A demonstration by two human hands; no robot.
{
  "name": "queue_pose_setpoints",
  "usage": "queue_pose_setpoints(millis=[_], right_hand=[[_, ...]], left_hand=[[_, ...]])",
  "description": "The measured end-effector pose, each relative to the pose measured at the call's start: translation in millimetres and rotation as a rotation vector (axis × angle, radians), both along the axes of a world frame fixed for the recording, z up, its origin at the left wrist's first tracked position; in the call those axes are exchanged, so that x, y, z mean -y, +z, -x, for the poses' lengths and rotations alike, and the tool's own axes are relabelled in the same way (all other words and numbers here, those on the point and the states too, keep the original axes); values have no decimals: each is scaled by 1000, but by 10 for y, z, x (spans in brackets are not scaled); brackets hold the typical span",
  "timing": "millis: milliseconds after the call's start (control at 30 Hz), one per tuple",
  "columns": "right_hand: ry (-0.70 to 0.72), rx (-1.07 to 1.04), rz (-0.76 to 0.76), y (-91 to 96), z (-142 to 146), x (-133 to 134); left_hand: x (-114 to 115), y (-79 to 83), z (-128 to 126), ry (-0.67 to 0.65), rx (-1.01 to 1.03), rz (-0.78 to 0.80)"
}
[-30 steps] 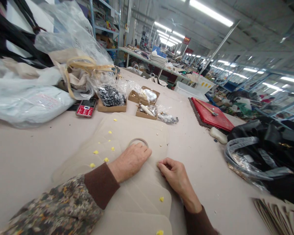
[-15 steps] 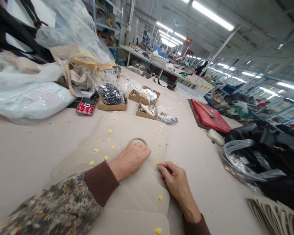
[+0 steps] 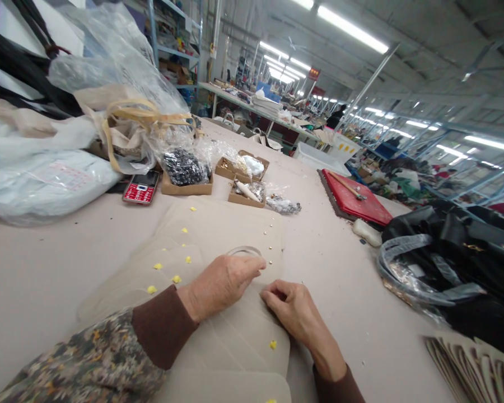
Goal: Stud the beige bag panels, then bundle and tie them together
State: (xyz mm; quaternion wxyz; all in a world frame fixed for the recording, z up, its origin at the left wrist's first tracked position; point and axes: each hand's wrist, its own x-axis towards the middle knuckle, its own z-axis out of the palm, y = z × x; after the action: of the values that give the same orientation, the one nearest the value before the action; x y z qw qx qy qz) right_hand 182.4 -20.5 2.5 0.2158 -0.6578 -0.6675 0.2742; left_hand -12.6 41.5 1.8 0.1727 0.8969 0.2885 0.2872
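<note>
Left hand (image 3: 222,282) has shifted right; red-printed label (image 3: 69,175) is illegible.

The left hand (image 3: 222,280) is bare from fingers to wrist. Behind its fingers, past the knuckles and the wrist, sits a wide cuff (image 3: 166,324) — plain dark brown, a close-fitting band. Farther back from those fingers, a loose, wrinkled sleeve (image 3: 96,358) joins it, printed in camouflage: small blotches of grey, olive, tan and near-black, with flecks of orange. The right hand (image 3: 298,313) is bare too, and well behind its fingers, beyond a stretch of bare wrist, shows a matching brown cuff (image 3: 338,386) — also plain.
</note>
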Motion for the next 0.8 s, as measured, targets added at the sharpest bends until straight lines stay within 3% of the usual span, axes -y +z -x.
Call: queue_pose_setpoints(millis=[67, 167, 300, 400, 633, 800], right_hand=[[-29, -69, -86, 19, -19, -5], [-42, -188, -339, 32, -19, -26], [132, -179, -554, 52, 47, -42], [193, -110, -614, 51, 112, -46], [66, 50, -711, -45, 135, -74], [-32, -40, -608, -30, 183, -73]], left_hand=[[14, -13, -4, -15, 28, 18], [37, -22, -13, -13, 1, 1], [70, -15, -39, -19, -27, -28], [86, -5, -55, -27, -36, 7], [75, 44, -70, -13, -61, 145], [56, 71, -104, 44, 10, 101]])
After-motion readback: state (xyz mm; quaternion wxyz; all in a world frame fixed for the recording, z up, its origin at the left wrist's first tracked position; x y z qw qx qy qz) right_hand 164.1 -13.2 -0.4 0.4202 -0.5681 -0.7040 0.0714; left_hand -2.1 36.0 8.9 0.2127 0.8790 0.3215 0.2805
